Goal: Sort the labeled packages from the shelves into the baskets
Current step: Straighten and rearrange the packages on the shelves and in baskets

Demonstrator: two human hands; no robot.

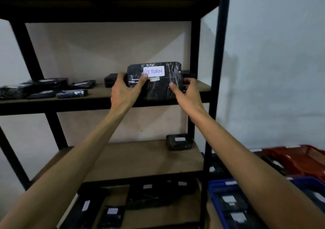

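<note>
**Head view: both hands hold a package marked RETURN at the upper shelf**

We grasp one black package (154,80) wrapped in glossy clear film. Our left hand (125,92) grips its left end, thumb tip on the front just under the label. Our right hand (188,92) clasps its right end, thumb on the front and fingers behind. We hold it upright, face toward us, at the front edge of the upper shelf (98,96), near that shelf's right end. Its white label (154,71) reads "RETURN" in blue handwriting, with a smaller pale sticker just below.

On the same shelf, a small black box (112,80) sits just left of the held package, and about five flat wrapped packages (44,89) lie in a cluster at the left end. On the middle shelf (140,158), one labeled package (179,141) lies at the back right corner. Below that, at least four lie on the lowest board.

To the right of the rack stand a blue basket (213,193) and a red basket (302,155), both holding labeled packages.
</note>
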